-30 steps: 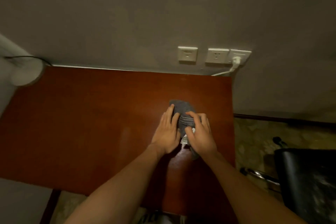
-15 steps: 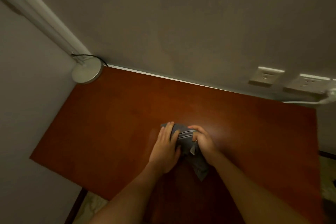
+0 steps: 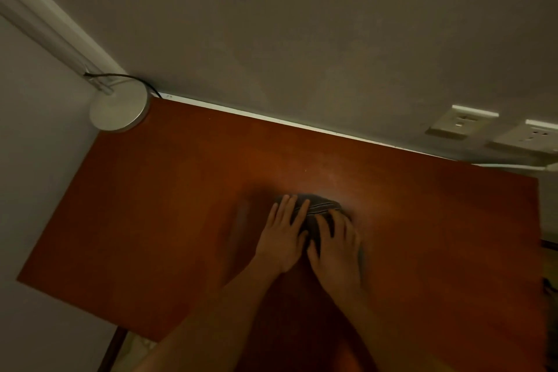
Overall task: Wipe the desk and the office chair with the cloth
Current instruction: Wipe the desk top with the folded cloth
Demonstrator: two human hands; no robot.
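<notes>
Judged soft, light and limp: a folded grey cloth (image 3: 315, 208) lying near the middle of the red-brown desk (image 3: 181, 205), likely to bunch or skid under a push. Best pressed flat from above with the palms, not pinched at an edge. Pinned under the fingers of 2 hands, its far edge poking out ahead: left hand (image 3: 282, 240) flat with straight, slightly spread fingers on its left part, right hand (image 3: 336, 248) just beside, fingers spread and pressing its right part
</notes>
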